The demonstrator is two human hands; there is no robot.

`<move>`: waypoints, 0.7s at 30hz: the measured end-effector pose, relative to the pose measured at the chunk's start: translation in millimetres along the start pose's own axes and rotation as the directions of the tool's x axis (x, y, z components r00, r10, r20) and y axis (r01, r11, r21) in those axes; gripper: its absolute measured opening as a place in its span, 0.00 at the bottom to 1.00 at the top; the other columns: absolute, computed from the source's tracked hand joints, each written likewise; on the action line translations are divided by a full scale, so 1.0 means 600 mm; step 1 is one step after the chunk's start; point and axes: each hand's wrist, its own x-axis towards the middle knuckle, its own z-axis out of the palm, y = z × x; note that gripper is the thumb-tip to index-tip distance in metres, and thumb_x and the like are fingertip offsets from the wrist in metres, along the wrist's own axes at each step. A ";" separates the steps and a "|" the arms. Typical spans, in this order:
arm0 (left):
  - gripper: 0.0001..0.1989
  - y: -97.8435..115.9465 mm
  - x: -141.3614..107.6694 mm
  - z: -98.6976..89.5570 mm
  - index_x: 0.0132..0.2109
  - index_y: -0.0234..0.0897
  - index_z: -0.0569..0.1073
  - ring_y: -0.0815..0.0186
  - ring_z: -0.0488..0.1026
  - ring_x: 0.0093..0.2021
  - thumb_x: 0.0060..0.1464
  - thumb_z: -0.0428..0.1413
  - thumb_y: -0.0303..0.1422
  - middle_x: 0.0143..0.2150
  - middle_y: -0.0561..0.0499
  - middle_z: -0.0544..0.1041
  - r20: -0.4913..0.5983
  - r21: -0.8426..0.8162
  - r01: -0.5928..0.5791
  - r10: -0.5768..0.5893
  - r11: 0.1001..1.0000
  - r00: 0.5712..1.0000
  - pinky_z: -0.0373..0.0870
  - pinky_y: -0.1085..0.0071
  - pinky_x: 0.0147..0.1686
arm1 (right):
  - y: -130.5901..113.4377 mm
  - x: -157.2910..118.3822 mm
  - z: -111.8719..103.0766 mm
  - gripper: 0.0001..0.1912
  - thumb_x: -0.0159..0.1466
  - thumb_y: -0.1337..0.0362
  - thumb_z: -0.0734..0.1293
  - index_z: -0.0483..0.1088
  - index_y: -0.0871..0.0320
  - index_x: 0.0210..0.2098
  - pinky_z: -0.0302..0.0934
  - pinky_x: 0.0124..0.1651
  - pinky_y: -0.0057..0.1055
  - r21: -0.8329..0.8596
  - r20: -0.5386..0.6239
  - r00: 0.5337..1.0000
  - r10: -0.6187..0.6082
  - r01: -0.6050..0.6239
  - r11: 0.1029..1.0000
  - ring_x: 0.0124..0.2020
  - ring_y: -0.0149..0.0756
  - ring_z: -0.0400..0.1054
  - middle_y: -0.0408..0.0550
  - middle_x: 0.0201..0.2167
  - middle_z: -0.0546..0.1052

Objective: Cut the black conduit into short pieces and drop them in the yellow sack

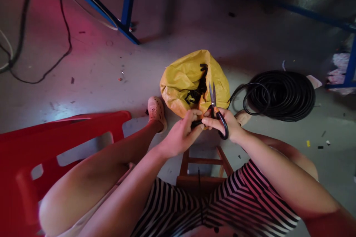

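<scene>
Over the near edge of a yellow bag (178, 77), my two hands meet. My left hand (183, 131) is closed on a short black tube piece (196, 123). Scissors (222, 124) with black and orange handles are in my right hand (226, 122), their blades pointing away from me and slightly apart; its thumb and fingers also reach the end of the tube piece. Several short black pieces (194, 94) lie inside the open bag. A black coil of tubing (283, 94) rests on the floor right of the bag, a loose length running to the bag's side.
A red plastic stool (69, 126) stands at the left. Blue metal frame legs (128, 3) rise beyond the bag. Cables (68, 33) lie at the far left. A small wooden stool (204, 161) is between my legs. Small scraps dot the floor.
</scene>
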 end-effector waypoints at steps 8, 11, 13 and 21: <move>0.15 -0.005 0.009 -0.016 0.45 0.34 0.73 0.61 0.74 0.42 0.67 0.56 0.43 0.41 0.46 0.78 0.118 -0.136 0.146 -0.130 0.980 0.984 0.70 0.67 0.43 | -0.033 -0.001 -0.032 0.24 0.53 0.45 0.79 0.72 0.57 0.31 0.61 0.28 0.28 -0.012 -0.158 0.980 -0.118 0.118 0.993 0.24 0.30 0.66 0.41 0.23 0.73; 0.15 -0.005 0.014 -0.026 0.42 0.34 0.73 0.65 0.68 0.36 0.67 0.55 0.44 0.35 0.50 0.73 0.001 -0.143 0.119 -0.120 0.982 0.993 0.66 0.69 0.37 | -0.040 -0.004 -0.047 0.26 0.58 0.39 0.75 0.69 0.57 0.30 0.60 0.30 0.30 -0.097 -0.269 0.949 -0.163 0.141 0.985 0.25 0.31 0.64 0.41 0.23 0.70; 0.15 -0.002 0.014 -0.031 0.43 0.35 0.71 0.66 0.65 0.34 0.67 0.55 0.44 0.33 0.52 0.70 -0.116 -0.148 0.088 -0.106 0.985 0.988 0.64 0.70 0.35 | -0.035 -0.008 -0.046 0.28 0.61 0.36 0.71 0.67 0.57 0.30 0.57 0.31 0.30 -0.163 -0.241 0.958 -0.155 0.117 0.980 0.26 0.31 0.61 0.40 0.23 0.68; 0.10 0.009 0.017 -0.033 0.41 0.36 0.70 0.67 0.64 0.33 0.66 0.54 0.39 0.32 0.53 0.69 -0.288 -0.044 0.048 -0.059 0.998 0.956 0.64 0.70 0.34 | 0.019 -0.032 -0.015 0.28 0.63 0.37 0.70 0.65 0.56 0.40 0.55 0.38 0.31 -0.312 0.098 0.995 0.021 0.011 0.950 0.34 0.33 0.61 0.41 0.33 0.68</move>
